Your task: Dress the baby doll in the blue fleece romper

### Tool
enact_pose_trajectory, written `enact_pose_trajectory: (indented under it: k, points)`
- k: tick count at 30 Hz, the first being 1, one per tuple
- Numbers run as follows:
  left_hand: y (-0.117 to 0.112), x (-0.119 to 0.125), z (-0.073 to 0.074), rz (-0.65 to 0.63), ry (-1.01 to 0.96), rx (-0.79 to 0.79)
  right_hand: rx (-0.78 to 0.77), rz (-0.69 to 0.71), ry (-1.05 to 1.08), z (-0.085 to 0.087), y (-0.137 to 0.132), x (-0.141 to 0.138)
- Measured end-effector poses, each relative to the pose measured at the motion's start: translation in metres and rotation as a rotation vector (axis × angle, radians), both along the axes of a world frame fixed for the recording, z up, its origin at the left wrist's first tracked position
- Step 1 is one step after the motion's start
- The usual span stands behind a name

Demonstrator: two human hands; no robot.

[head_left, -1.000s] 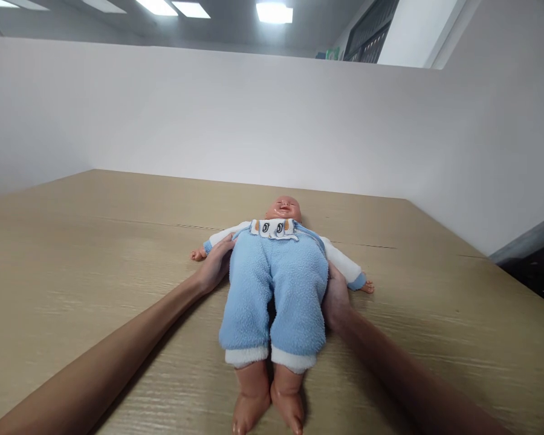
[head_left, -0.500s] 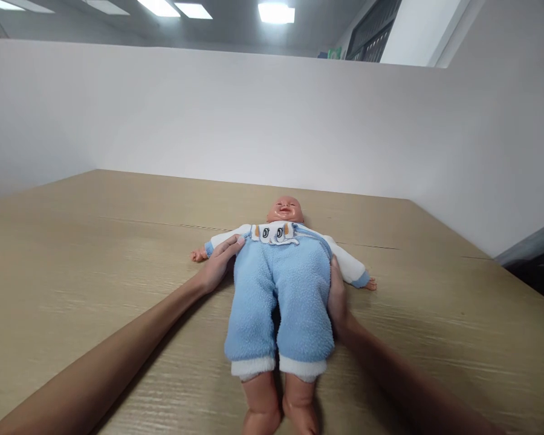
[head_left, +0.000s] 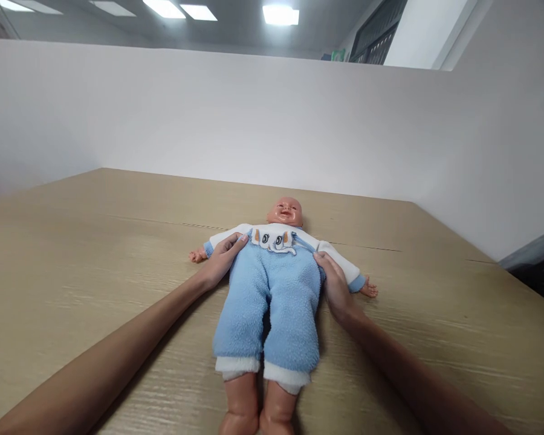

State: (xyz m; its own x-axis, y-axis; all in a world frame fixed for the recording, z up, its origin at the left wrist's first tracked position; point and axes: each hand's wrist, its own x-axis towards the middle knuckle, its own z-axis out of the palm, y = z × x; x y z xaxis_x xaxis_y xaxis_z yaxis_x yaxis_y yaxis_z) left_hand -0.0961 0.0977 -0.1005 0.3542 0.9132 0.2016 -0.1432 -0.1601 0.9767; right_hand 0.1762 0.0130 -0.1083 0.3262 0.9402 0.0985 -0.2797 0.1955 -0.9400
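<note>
A baby doll [head_left: 285, 211] lies on its back on the wooden table, head at the far end and feet toward me. It wears a white long-sleeved top and light blue fleece overalls [head_left: 272, 290] with a white animal face on the chest. My left hand [head_left: 224, 260] grips the doll's side at chest height, thumb on the cloth near the strap. On the other side my right hand [head_left: 335, 281] holds the overalls at the edge of the bib, thumb on top. The remaining fingers of both hands are partly hidden beside and under the doll.
The wooden table [head_left: 118, 260] has thin seams across its top. Behind it stands a white partition [head_left: 208, 115], with ceiling lights above. Something dark [head_left: 539, 278] is beyond the right edge of the table.
The doll's legs have swung to the left. My right hand has shifted up and left, and its thumb now shows on the overalls. The left hand has barely moved.
</note>
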Motion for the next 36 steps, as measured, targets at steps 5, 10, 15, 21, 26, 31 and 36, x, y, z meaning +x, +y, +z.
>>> enact_pose_trajectory:
  k: [5,10,15,21,26,31,36]
  points:
    - [0.001,0.001,0.002,0.069,0.016,0.055,0.047,-0.037,-0.028,-0.002,0.001,0.006]
    - [-0.001,0.002,0.004,0.118,0.025,0.151,0.094,-0.094,-0.029,0.004,0.002,0.004]
    - [0.004,0.001,0.002,0.204,0.004,0.21,0.017,-0.028,-0.216,0.01,0.011,0.015]
    - [0.008,0.001,-0.004,0.282,0.012,0.264,-0.007,0.046,-0.189,0.036,0.034,0.026]
    - [0.003,0.001,-0.002,0.346,0.048,0.335,0.086,0.043,-0.501,0.081,0.073,0.006]
    - [-0.004,-0.001,0.006,0.38,0.119,0.461,0.222,0.409,-0.794,0.118,0.125,-0.057]
    - [-0.006,-0.001,0.007,0.395,0.108,0.516,0.228,0.885,-1.264,0.114,0.178,-0.115]
